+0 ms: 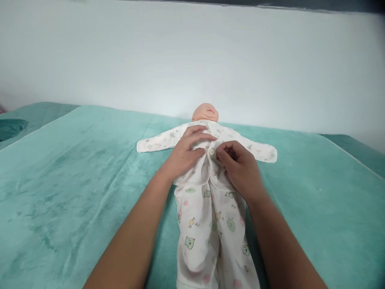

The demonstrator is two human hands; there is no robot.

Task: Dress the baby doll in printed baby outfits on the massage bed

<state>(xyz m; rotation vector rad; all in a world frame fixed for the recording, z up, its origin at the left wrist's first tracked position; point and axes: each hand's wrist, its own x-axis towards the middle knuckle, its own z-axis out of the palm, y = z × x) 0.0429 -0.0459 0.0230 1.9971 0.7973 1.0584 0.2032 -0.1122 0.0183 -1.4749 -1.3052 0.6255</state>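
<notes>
A baby doll (206, 112) lies on its back, head away from me, arms stretched to both sides. It wears a white printed baby shirt (222, 130) and matching trousers (197, 233). My left hand (191, 148) rests on the chest, fingers spread flat on the fabric beside the front opening. Thumb and index finger of my right hand (236, 160) pinch the shirt's front right next to a round button (212, 152). Exactly how much cloth sits between those fingertips is hidden.
A green plush cover (81, 192) spreads under the doll, with creases on the left side. Behind the doll's head rises a white wall (180, 60). A darker green fold (12, 127) shows at the far left edge.
</notes>
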